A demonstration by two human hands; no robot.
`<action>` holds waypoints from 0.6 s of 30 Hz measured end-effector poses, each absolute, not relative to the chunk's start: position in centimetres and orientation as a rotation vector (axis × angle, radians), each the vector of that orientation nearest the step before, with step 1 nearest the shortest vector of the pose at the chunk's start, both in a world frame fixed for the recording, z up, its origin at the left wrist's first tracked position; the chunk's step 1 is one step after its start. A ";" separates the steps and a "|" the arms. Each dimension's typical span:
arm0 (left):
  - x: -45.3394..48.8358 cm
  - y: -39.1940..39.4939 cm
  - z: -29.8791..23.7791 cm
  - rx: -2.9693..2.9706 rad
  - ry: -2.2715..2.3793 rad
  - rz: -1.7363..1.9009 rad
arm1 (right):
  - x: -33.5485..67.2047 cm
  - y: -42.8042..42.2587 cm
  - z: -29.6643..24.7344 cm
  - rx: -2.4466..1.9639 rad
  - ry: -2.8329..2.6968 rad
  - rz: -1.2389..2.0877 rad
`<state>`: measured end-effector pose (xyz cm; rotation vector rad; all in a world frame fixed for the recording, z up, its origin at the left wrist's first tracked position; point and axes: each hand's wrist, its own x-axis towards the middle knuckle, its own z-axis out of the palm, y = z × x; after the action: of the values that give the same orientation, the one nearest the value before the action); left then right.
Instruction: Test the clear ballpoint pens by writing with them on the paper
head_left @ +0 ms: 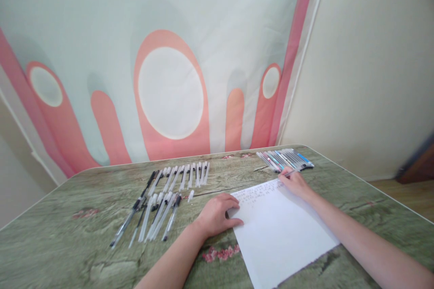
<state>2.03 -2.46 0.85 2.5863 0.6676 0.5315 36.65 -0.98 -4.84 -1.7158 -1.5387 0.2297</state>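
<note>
A white sheet of paper (285,235) lies on the table, with several lines of handwriting along its top. My right hand (294,181) is closed around a pen (289,173) at the sheet's upper right corner; its tip is hard to make out. On the sheet's left edge rests my left hand (219,214), thumb and fingers apart, holding nothing. A loose pen cap (191,195) lies just beyond that hand, beside a lower group of pens (159,216) with clear barrels.
An upper row of capped pens (183,176) lies at the back left of the wood-patterned table (61,221). More pens, some coloured (285,159), are lined up behind the paper on the right. A printed cloth (224,31) hangs behind the table.
</note>
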 end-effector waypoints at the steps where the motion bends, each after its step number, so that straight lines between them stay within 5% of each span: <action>1: 2.0 -2.5 0.8 2.586 0.665 0.533 | 36.7 -1.0 -4.8 -1.716 -1.535 0.237; 18: 2.0 -2.6 0.8 2.595 0.655 0.540 | 34.8 -1.6 -3.0 -1.566 -1.139 0.409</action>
<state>1.98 -2.56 0.83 2.5948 0.6550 0.5397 34.78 -1.65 -2.99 -1.5658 -1.1392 0.4089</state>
